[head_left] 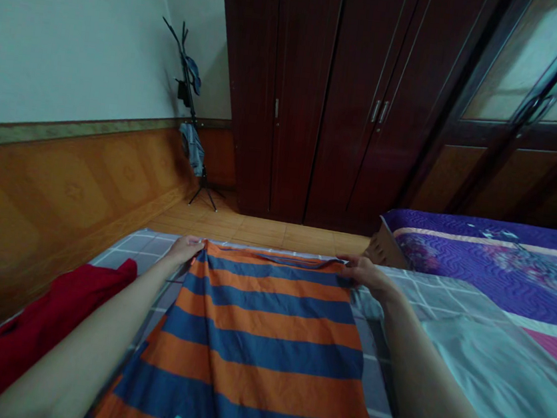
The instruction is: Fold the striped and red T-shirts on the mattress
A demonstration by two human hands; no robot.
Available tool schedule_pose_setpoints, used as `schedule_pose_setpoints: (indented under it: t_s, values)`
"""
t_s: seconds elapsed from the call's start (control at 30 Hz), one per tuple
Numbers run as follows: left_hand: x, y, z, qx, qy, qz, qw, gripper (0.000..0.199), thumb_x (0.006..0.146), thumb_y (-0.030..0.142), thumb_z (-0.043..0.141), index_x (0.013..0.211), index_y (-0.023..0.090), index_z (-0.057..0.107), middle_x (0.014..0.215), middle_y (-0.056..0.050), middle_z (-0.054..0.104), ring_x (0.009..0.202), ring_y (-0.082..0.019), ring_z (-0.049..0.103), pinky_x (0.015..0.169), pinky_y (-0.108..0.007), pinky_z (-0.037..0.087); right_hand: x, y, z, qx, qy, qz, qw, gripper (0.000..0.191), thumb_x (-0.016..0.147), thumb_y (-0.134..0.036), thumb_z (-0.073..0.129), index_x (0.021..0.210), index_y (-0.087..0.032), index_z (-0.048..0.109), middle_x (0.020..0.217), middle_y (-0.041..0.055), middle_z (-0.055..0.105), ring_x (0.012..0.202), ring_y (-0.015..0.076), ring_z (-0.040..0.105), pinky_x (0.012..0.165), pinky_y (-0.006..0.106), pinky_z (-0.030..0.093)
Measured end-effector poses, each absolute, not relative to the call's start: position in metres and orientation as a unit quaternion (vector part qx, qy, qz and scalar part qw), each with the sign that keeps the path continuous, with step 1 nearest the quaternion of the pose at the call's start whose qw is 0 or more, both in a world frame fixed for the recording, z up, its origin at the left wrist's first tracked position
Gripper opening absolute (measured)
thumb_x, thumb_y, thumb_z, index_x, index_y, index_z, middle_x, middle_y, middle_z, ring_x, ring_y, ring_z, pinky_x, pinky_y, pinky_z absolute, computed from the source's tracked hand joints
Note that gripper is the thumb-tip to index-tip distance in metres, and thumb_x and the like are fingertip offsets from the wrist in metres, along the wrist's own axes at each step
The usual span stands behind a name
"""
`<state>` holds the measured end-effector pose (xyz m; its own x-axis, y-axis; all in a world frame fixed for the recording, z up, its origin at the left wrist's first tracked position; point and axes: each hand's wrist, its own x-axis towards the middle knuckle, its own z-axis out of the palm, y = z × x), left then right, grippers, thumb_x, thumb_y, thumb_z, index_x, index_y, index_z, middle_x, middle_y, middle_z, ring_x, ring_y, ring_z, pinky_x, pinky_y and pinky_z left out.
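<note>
Head view: orange-blue striped garment (282,350), lightly creased, far corners pinched in left fingers (195,244) and right fingers (356,267).

The head camera looks forward and down, over striped cloth (272,352) toward a wardrobe (348,103).

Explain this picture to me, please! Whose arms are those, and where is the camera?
There's no robot here, just one person's bare hands. The camera sits on that person's head, looking forward and down, so you see what they see. Their left hand and right hand each hold the far edge of an orange-and-blue striped cloth, one near each end. It's spread over a grey sheet with white lines. Bright red cloth lies to the left, and pale blue-green cloth to the right.
</note>
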<state>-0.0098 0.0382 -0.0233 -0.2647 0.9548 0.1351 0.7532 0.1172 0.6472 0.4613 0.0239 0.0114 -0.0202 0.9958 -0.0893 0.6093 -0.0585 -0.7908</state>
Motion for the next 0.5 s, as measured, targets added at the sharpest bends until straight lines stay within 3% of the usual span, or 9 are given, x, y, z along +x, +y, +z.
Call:
schedule_pose_setpoints:
  t_s: [0.13,0.33,0.5]
  values:
    - [-0.009,0.035,-0.028,0.576,0.733,0.321,0.167,0.032,0.077,0.044,0.051,0.075,0.016,0.065,0.069,-0.005,0.069,0.064,-0.019,0.064,0.054,-0.025,0.044,0.457,0.03,0.004,-0.676,-0.62,0.275,0.288,0.02,0.07,-0.019,0.058,0.082,-0.014,0.073,0.066,0.002,0.069,0.062,0.0153,0.062,0.053,0.02,0.044]
    - [-0.007,0.055,-0.028,0.536,0.791,0.282,0.088,0.02,0.08,0.032,0.046,0.071,0.021,0.06,0.074,-0.008,0.069,0.075,-0.024,0.065,0.058,-0.029,0.042,0.46,0.033,-0.006,-0.78,-0.547,0.111,0.284,0.036,0.08,-0.024,0.044,0.101,-0.013,0.07,0.091,0.0152,0.07,0.087,0.0263,0.066,0.065,0.028,0.046]
    - [0.001,0.058,-0.03,0.527,0.813,0.243,0.049,0.019,0.082,0.035,0.048,0.084,0.022,0.061,0.086,-0.012,0.069,0.085,-0.03,0.064,0.064,-0.034,0.042,0.449,0.031,-0.012,-0.796,-0.555,0.049,0.236,0.036,0.08,-0.031,0.046,0.104,-0.017,0.069,0.096,0.0175,0.069,0.093,0.0316,0.064,0.073,0.036,0.046]
